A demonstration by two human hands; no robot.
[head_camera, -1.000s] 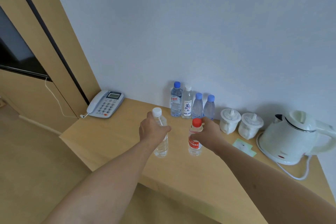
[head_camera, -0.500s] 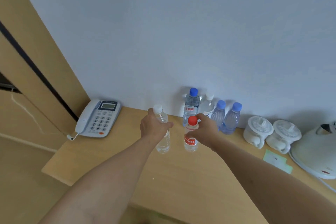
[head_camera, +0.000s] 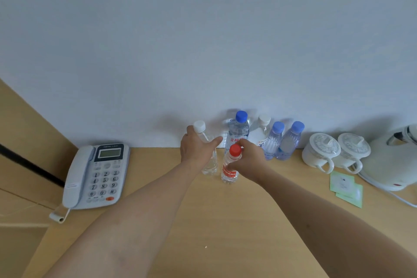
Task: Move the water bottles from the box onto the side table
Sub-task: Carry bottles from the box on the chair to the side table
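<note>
My left hand grips a clear white-capped bottle around its upper body; its base stands on the wooden side table. My right hand holds a red-capped bottle with a red label, upright on the table just right of the first. Behind them, against the wall, stand a tall blue-capped bottle, a white-capped bottle and two small blue-capped bottles. The box is out of view.
A grey desk phone lies at the table's left. Two white lidded cups, a white electric kettle with its cord, and green sachets occupy the right. A wooden panel borders the left.
Both hands carried their bottles farther back toward the row at the wall, and the view shifted closer and to the right. The grips are unchanged.
</note>
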